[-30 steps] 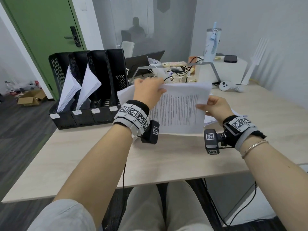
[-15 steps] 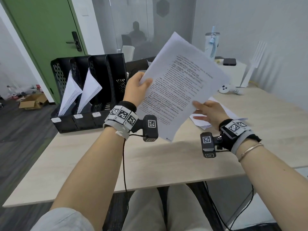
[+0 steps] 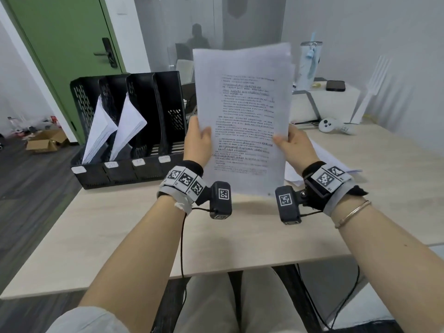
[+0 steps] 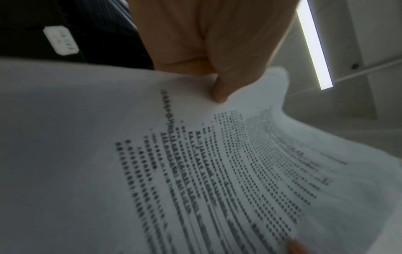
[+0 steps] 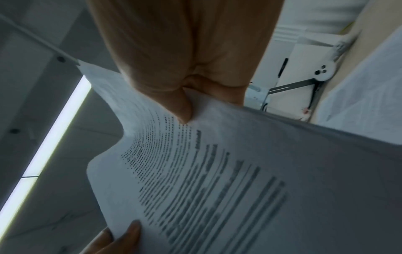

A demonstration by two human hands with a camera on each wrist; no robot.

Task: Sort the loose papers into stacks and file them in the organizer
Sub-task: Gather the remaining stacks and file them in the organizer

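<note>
I hold a stack of printed papers (image 3: pixel 242 111) upright above the desk, text facing me. My left hand (image 3: pixel 198 140) pinches its left edge, thumb on the front, as the left wrist view shows on the papers (image 4: pixel 195 171). My right hand (image 3: pixel 296 145) pinches the right edge, thumb on the printed side of the papers (image 5: pixel 217 180). The black organizer (image 3: pixel 129 169) stands to the left on the desk; its two left slots hold white paper stacks (image 3: pixel 101 133), the two right slots look empty. More loose sheets (image 3: pixel 319 150) lie on the desk behind my right hand.
A light wooden desk (image 3: pixel 240 236) runs under my arms. A white controller (image 3: pixel 328 124), a white box with a dark device (image 3: pixel 335 85) and a pale bottle (image 3: pixel 310 63) sit at the back right. A green door (image 3: pixel 60 44) is behind the organizer.
The papers rose from near the desk and turned from a tilt to upright. My right hand, which had let go of them, came up and took hold of the right edge.
</note>
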